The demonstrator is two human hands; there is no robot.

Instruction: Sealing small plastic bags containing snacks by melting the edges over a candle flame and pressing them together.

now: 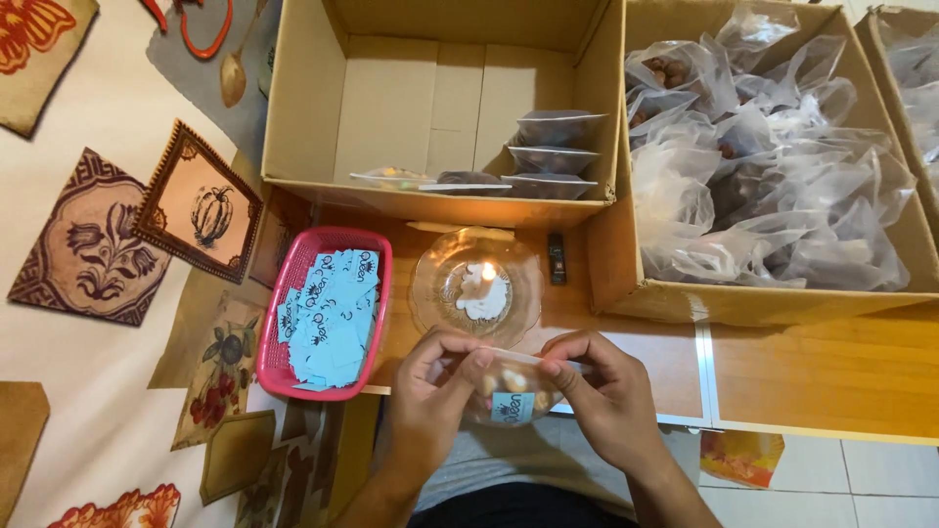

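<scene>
Both hands hold one small clear plastic bag (509,389) of light brown nuts with a blue paper label inside. My left hand (435,396) pinches the bag's top left edge. My right hand (606,396) pinches its top right edge. The bag hangs over the near edge of a low wooden table (831,362). Just beyond my hands, a lit candle (485,284) burns in a clear glass dish (430,284). A pink plastic basket (377,293) to the left holds several blue paper labels (328,313).
An open cardboard box (391,108) at the back holds a few sealed dark packets (553,152). A second box (675,298) on the right is full of filled clear bags (773,166). A small black lighter (557,259) lies by the dish. A patterned cloth (98,244) covers the left.
</scene>
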